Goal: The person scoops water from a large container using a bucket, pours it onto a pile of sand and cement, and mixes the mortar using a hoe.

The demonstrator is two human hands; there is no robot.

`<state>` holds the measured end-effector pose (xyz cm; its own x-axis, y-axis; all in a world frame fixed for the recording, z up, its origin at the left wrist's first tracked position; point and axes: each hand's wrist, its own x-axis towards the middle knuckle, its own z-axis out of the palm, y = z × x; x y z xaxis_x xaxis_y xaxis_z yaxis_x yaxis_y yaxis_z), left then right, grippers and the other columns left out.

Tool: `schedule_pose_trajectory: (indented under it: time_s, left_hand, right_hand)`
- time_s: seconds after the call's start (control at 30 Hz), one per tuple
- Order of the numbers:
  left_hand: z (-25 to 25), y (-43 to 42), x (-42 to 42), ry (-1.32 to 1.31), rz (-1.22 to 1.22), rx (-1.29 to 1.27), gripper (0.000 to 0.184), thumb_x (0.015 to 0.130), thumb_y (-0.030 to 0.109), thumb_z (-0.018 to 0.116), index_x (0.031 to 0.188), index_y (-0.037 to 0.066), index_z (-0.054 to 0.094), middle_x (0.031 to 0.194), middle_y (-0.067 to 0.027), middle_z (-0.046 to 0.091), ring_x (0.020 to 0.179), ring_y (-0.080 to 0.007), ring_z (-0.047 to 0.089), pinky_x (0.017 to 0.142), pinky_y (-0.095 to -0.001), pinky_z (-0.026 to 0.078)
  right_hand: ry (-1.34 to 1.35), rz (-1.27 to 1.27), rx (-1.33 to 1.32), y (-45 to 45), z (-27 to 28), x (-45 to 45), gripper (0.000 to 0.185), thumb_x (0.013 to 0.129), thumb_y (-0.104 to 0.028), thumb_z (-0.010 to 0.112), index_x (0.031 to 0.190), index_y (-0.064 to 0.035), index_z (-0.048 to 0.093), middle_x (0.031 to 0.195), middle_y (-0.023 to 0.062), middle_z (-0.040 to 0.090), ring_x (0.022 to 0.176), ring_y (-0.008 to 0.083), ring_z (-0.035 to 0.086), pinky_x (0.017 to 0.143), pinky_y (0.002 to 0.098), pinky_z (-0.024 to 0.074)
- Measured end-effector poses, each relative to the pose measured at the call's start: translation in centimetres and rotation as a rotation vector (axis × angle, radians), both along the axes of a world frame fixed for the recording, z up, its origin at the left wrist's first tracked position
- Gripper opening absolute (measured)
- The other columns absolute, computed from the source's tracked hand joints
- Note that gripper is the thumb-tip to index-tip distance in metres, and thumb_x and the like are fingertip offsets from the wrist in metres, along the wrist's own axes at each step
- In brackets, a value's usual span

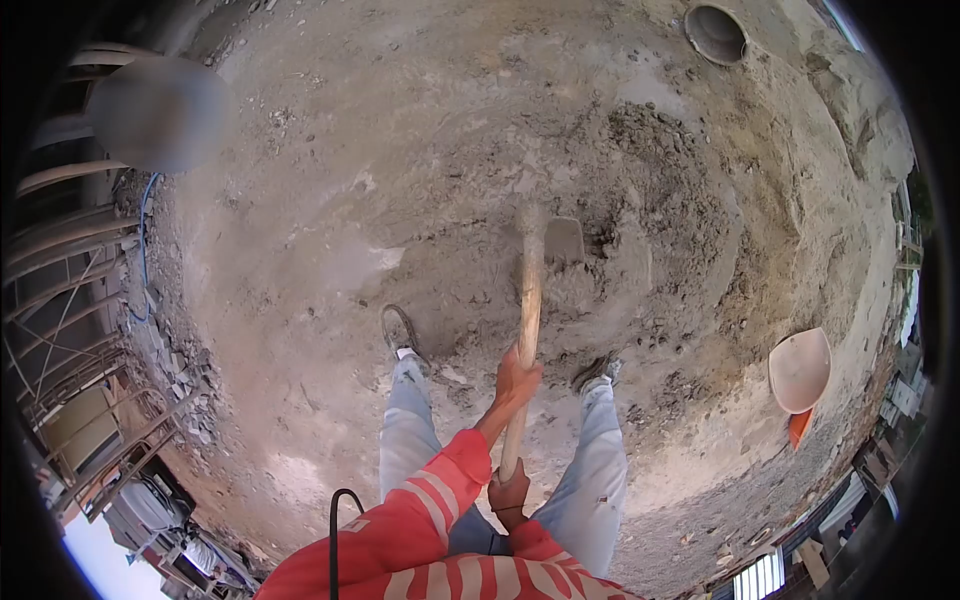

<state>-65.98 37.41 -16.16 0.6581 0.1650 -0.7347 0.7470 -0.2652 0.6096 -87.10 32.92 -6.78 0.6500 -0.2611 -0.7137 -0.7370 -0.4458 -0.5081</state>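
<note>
A hoe with a long wooden handle (531,300) reaches forward over the muddy ground. My left hand (517,382) is wrapped round the middle part of the handle. Closer to my body, my right hand (508,494) grips the handle near its lower end. The hoe's flat metal blade (566,240) lies at the left edge of a patch of wet, lumpy mortar or mud (660,200). Both of my feet stand apart on the ground, one on each side of the handle.
A round bucket (716,34) sits at the top right. On the right lies a pale scoop-shaped container (800,370) with an orange object (799,428) beside it. Wooden poles (70,255), a blue hose (146,240) and rubble (185,385) are at the left. A blurred round shape covers the upper left.
</note>
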Motion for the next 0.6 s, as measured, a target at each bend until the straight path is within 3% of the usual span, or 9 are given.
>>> schedule_pose_trajectory:
  time_s: [0.1,0.17,0.2,0.3,0.33,0.43,0.53,0.6]
  left_hand:
    - [5.3,5.8,5.3,0.031,0.243,-0.223,0.034,0.086,0.009,0.065,0.115,-0.001,0.049,0.081,-0.0129,0.061,0.052,-0.0170,0.059,0.045,-0.0336,0.048]
    - [6.7,8.7,11.4,-0.244,0.306,-0.244,0.038,0.089,0.009,0.064,0.117,-0.001,0.042,0.078,-0.0106,0.058,0.051,-0.0152,0.056,0.044,-0.0321,0.046]
    - [7.7,9.9,15.0,-0.355,0.289,-0.119,0.043,0.089,0.009,0.064,0.121,0.001,0.037,0.079,-0.0114,0.059,0.052,-0.0160,0.057,0.044,-0.0331,0.047]
    - [5.1,11.6,22.9,-0.519,0.254,0.177,0.039,0.089,0.008,0.061,0.116,0.000,0.034,0.085,-0.0217,0.062,0.062,-0.0310,0.066,0.051,-0.0392,0.052]
    - [6.0,10.9,24.8,-0.434,0.305,0.115,0.039,0.088,0.007,0.060,0.116,-0.002,0.034,0.086,-0.0234,0.062,0.067,-0.0348,0.068,0.055,-0.0420,0.054]
    - [-0.1,7.9,25.9,-0.319,0.234,0.212,0.050,0.086,0.007,0.061,0.124,-0.007,0.031,0.090,-0.0249,0.064,0.069,-0.0364,0.068,0.060,-0.0449,0.056]
    - [-9.9,2.7,20.8,-0.039,0.005,0.301,0.045,0.084,0.007,0.063,0.118,-0.015,0.043,0.091,-0.0260,0.066,0.067,-0.0320,0.070,0.053,-0.0424,0.055]
    - [-11.2,-1.0,17.5,0.109,0.064,0.201,0.034,0.085,0.008,0.064,0.108,-0.014,0.051,0.086,-0.0226,0.066,0.065,-0.0273,0.068,0.049,-0.0396,0.053]
  right_hand:
    - [-0.030,0.177,-0.033,1.7,-1.4,4.2,0.029,0.073,-0.007,0.070,0.097,-0.0042,0.053,0.070,0.0237,0.062,0.071,0.0473,0.063,0.063,0.0532,0.0492]
    - [-0.183,0.239,-0.019,2.4,-3.3,11.7,0.031,0.072,-0.007,0.072,0.097,-0.0050,0.053,0.072,0.0227,0.063,0.072,0.0461,0.064,0.062,0.0522,0.0492]
    - [-0.312,0.272,0.002,2.9,-4.0,16.3,0.034,0.071,-0.006,0.073,0.098,-0.0049,0.053,0.074,0.0225,0.063,0.072,0.0460,0.064,0.063,0.0521,0.0493]
    - [-0.352,0.494,-0.053,3.6,-6.9,29.1,0.045,0.072,-0.008,0.074,0.110,-0.0038,0.049,0.081,0.0242,0.066,0.080,0.0465,0.064,0.069,0.0542,0.0487]
    - [-0.373,0.536,-0.078,3.1,-6.6,32.7,0.044,0.074,-0.010,0.073,0.112,-0.0025,0.052,0.083,0.0242,0.066,0.081,0.0461,0.064,0.071,0.0549,0.0489]
    - [-0.262,0.633,-0.063,-0.8,-8.2,35.3,0.045,0.076,-0.015,0.072,0.115,-0.0017,0.055,0.087,0.0248,0.068,0.086,0.0455,0.065,0.076,0.0543,0.0506]
    - [-0.015,0.460,-0.017,-5.1,-8.3,28.8,0.044,0.075,-0.015,0.071,0.114,0.0001,0.058,0.099,0.0289,0.066,0.094,0.0481,0.063,0.084,0.0529,0.0516]
    - [0.028,0.388,-0.003,-9.0,-6.6,24.2,0.043,0.075,-0.015,0.071,0.112,0.0012,0.058,0.100,0.0300,0.066,0.096,0.0485,0.063,0.085,0.0520,0.0514]
